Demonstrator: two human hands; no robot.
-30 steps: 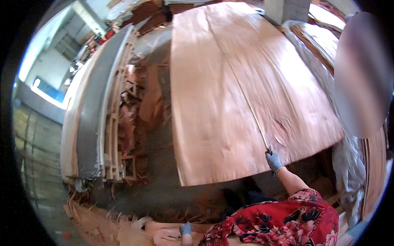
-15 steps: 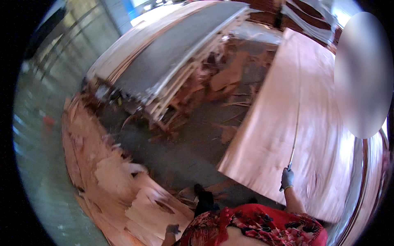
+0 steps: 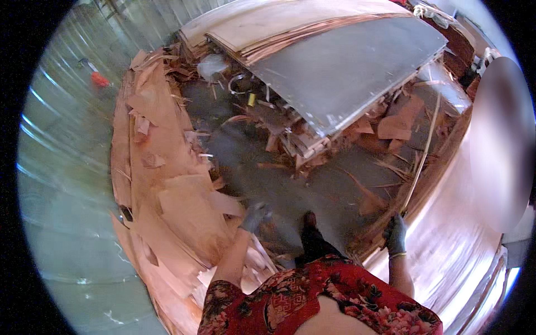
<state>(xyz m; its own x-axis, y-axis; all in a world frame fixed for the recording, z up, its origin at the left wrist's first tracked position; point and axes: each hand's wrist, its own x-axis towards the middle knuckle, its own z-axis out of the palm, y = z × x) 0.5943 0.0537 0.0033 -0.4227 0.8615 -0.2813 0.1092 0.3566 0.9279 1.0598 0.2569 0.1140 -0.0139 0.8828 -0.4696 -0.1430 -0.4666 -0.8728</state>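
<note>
My right hand (image 3: 395, 233), in a grey glove, is closed round the lower end of a long thin stick (image 3: 424, 153). The stick slants up and away, its far part over the scrap-strewn floor beside the right-hand stack of wood veneer sheets (image 3: 441, 223). In a grey glove too, my left hand (image 3: 258, 216) hangs near the edge of a heap of torn veneer sheets (image 3: 184, 206). It is smeared by motion, so its fingers cannot be made out.
Ahead, a large grey board (image 3: 357, 61) lies on a low pallet, with pale veneer sheets (image 3: 268, 25) stacked behind it. Veneer scraps (image 3: 399, 123) litter the floor around it. A corrugated wall (image 3: 67, 184) runs along the left. A blurred patch covers the far right.
My view has turned left. The stick has swung from above the pale veneer sheet to beyond the stack's left edge. My left hand has risen and moved forward.
</note>
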